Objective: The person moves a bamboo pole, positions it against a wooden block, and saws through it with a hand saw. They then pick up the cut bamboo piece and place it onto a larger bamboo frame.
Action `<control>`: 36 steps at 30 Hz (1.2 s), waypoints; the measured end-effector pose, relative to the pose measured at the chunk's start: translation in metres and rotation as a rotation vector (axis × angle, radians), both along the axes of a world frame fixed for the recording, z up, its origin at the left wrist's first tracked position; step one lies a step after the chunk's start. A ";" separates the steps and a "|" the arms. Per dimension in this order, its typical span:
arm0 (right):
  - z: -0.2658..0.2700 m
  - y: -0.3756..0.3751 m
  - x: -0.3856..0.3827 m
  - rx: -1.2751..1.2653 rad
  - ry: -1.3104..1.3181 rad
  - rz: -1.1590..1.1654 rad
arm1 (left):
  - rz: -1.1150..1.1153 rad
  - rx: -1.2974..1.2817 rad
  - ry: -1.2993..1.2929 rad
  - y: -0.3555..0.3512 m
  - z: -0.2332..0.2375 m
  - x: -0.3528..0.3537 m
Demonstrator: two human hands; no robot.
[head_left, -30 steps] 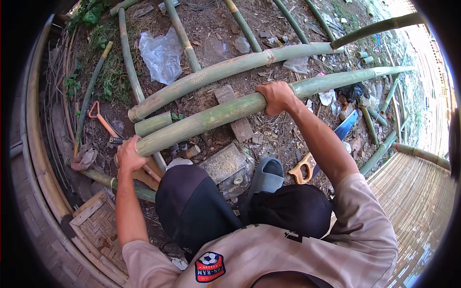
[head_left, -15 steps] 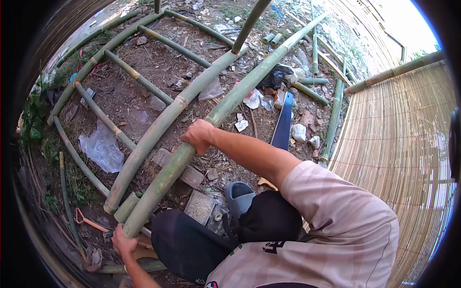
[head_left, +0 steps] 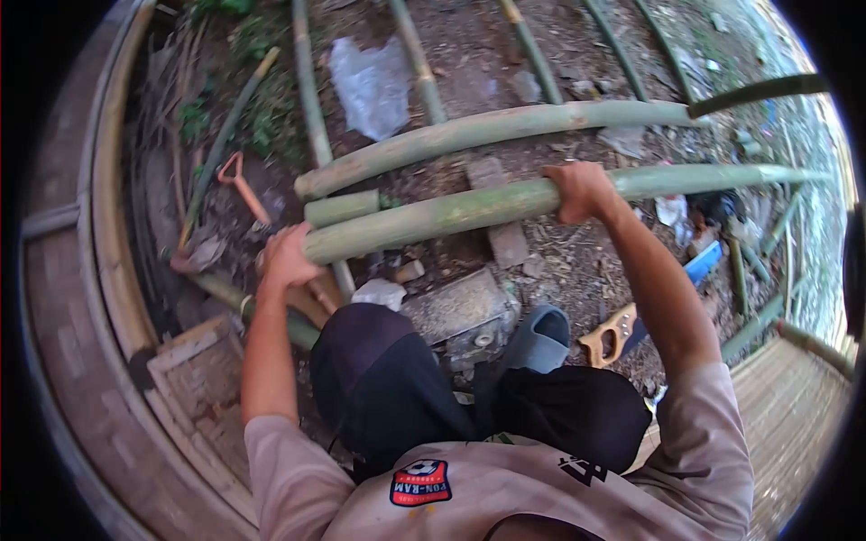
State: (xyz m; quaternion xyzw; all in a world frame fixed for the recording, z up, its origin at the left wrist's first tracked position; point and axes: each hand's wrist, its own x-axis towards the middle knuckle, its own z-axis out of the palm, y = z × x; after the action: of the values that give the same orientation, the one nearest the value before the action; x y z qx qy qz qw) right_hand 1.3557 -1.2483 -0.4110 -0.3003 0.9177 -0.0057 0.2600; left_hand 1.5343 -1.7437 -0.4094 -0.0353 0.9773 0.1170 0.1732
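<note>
A long thick green bamboo pole [head_left: 451,214] lies across in front of my knees. My right hand [head_left: 584,191] is wrapped over it, right of the middle of the view. At its near left end my left hand [head_left: 287,257] grips the cut tip. Just beyond that end sits a short bamboo piece [head_left: 341,208]. Past it stretches the thick side rail [head_left: 496,126] of a bamboo frame, with several thinner rungs joined to it.
A handsaw [head_left: 613,334] with a wooden handle lies right of my sandal [head_left: 538,339]. Near my feet are a concrete block [head_left: 460,305] and a brick [head_left: 507,243]. An orange-handled tool [head_left: 244,191] rests at left. A woven bamboo mat [head_left: 794,406] is at lower right.
The view has swung left and down, so the pole now runs nearly level across it. Both hands remain on the pole, and the saw's handle has come into fuller view.
</note>
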 end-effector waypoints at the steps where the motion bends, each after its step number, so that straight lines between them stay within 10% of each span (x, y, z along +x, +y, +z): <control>1: -0.009 0.004 0.000 -0.047 0.024 -0.004 | 0.027 -0.050 -0.031 -0.001 -0.002 0.002; 8: -0.004 0.004 0.003 -0.165 0.052 -0.015 | 0.388 -0.031 0.494 -0.028 -0.009 0.059; 10: -0.009 0.006 0.004 -0.168 0.038 -0.019 | 1.103 0.436 0.419 -0.048 -0.006 0.070; 36: 0.001 -0.001 -0.003 -0.066 -0.023 -0.040 | 1.346 0.632 0.182 -0.068 -0.010 0.063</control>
State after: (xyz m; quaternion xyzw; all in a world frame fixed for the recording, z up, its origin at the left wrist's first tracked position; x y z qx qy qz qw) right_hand 1.3527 -1.2491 -0.4100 -0.2904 0.9197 -0.0446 0.2604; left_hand 1.5977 -1.8118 -0.4192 -0.5642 0.6751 0.4751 -0.0152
